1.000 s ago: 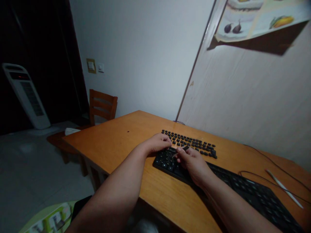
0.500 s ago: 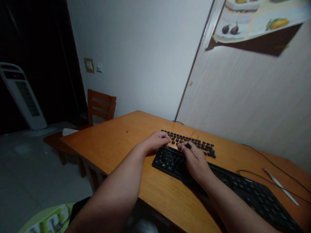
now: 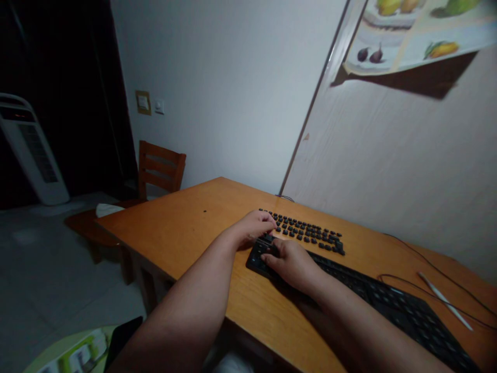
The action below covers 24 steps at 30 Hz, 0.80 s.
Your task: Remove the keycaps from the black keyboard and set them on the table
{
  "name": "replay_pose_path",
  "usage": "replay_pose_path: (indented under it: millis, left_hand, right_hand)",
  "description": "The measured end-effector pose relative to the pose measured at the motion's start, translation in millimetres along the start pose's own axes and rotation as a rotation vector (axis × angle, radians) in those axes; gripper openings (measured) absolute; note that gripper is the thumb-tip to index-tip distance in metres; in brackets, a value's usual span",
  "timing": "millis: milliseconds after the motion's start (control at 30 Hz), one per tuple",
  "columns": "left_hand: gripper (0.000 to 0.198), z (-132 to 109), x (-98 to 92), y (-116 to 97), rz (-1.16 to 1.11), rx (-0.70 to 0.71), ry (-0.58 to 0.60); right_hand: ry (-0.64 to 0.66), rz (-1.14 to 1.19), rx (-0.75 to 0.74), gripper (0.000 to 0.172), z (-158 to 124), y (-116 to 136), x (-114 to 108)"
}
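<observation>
A black keyboard [image 3: 404, 311] lies slantwise along the table's front edge. Behind it, loose black keycaps [image 3: 306, 230] are laid out in rows on the wood. My left hand [image 3: 254, 226] is at the keyboard's far left corner, beside the leftmost keycaps, its fingers curled together; whatever they hold is too small to make out. Over the left end of the keyboard is my right hand [image 3: 291, 261], thumb and fingers bent close to the keys. Its fingertips are partly hidden, and I cannot make out what is between them.
A white pen-like stick [image 3: 446, 301] and a thin dark cable [image 3: 427, 251] lie at the right of the wooden table [image 3: 186, 223]. One small black piece [image 3: 205, 211] is at the back left. A wooden chair [image 3: 161, 168] stands beyond the left edge.
My right hand has moved left and down, from above the keycap rows onto the left end of the keyboard. The dark keycap seen in its fingers no longer shows. My left hand has barely moved.
</observation>
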<state>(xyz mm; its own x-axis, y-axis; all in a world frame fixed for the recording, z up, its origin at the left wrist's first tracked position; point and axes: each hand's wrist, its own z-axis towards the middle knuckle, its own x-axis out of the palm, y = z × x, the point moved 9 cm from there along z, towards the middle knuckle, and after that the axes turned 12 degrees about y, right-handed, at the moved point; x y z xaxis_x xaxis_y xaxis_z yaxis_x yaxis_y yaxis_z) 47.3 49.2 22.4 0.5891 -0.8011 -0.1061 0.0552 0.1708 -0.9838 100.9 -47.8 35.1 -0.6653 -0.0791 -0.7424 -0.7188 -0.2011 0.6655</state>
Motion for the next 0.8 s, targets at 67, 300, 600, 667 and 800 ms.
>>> replay_pose_path:
  millis: [67,300,600,667,800]
  left_hand:
    - [0.013,1,-1.7,3,0.005,-0.020,-0.008]
    - [0.012,2,-3.9,0,-0.100,-0.001,-0.042]
    - [0.020,-6,13.0,-25,-0.286,0.085,0.103]
    - [0.022,-6,13.3,-27,-0.326,0.098,0.106]
    - [0.024,-4,12.5,-25,-0.346,0.084,0.085]
  right_hand:
    - [0.006,0.017,0.010,0.002,2,-2,0]
    - [-0.092,0.425,0.097,0.022,6,-12,-22]
    - [-0.084,1.135,0.202,0.024,14,-27,-26]
    - [-0.097,1.162,0.217,0.022,17,-31,-24]
    - [-0.139,1.199,0.243,0.021,20,-39,-20]
